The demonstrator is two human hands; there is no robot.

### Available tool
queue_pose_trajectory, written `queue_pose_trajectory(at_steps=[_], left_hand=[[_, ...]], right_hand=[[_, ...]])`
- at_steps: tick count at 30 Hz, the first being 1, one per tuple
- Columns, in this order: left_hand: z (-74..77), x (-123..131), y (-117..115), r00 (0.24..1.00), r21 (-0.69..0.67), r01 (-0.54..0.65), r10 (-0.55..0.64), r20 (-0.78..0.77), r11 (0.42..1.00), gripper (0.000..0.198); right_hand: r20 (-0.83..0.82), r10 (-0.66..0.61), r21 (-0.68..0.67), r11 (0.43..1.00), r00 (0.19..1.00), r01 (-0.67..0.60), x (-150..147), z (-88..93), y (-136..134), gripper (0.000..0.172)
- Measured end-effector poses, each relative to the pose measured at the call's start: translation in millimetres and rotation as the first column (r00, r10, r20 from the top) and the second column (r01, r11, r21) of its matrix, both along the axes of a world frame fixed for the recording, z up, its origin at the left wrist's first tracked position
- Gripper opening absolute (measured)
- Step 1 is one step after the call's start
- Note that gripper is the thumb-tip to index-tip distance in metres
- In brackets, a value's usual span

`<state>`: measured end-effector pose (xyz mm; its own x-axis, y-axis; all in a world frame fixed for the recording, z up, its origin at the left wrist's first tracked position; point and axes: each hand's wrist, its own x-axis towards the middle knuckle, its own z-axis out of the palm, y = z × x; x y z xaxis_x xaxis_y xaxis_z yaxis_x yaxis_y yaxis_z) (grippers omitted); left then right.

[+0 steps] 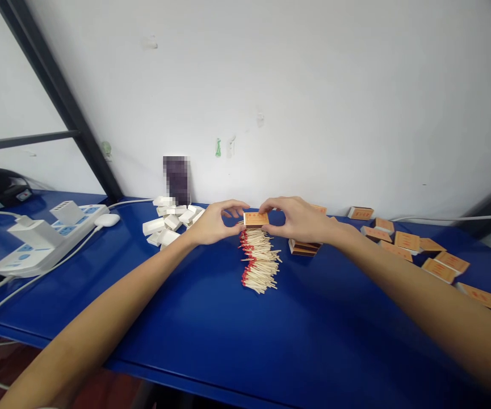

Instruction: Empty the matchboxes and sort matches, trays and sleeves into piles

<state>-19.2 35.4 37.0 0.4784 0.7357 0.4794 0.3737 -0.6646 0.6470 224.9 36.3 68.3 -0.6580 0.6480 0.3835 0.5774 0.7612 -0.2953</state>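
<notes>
Pinching matchbox (256, 218) with right hand (300, 218), curling left hand (212, 223) at its other end (can't tell if gripping), beside loose matches (262, 267).

A blue desk (194, 318) and power strip (66, 235) suggest an indoor workspace.

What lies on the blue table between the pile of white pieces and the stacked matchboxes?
Red-tipped matches lie between them in the head view; at their far end are a matchbox, the left hand and the right hand.

Held matchbox (254, 219) illegible in print, dark upright panel (177, 180) pixelated.
</notes>
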Motion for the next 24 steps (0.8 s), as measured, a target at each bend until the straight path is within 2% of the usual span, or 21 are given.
queue_pose_trajectory(at_steps=[3,6,11,18,24], left_hand=[[-1.8,-1.6,2.1,1.000,-0.031,-0.004,0.005,0.020,1.000,0.049],[-2.7,-4.3,3.7,0.999,-0.095,-0.007,0.012,0.049,0.995,0.057],[-6.7,-3.0,4.7,0.998,-0.129,-0.006,0.014,0.061,0.992,0.058],[-11.3,4.1,7.4,0.999,-0.144,-0.010,0.018,0.051,0.990,0.060],[-11.9,7.5,7.9,0.999,-0.163,-0.013,0.019,0.037,0.986,0.050]], right_hand=[[0.040,-0.019,-0.069,0.997,0.999,0.022,-1.5,4.0,7.0,0.030],[0.033,0.034,-0.164,0.986,0.999,-0.028,-2.4,9.9,12.4,0.031],[0.036,0.118,-0.283,0.954,0.992,-0.103,0.0,14.8,15.3,0.029],[0.109,0.101,-0.259,0.963,0.989,-0.070,9.1,15.8,19.3,0.031],[0.131,0.106,-0.277,0.959,0.986,-0.067,15.7,14.2,26.7,0.031]])
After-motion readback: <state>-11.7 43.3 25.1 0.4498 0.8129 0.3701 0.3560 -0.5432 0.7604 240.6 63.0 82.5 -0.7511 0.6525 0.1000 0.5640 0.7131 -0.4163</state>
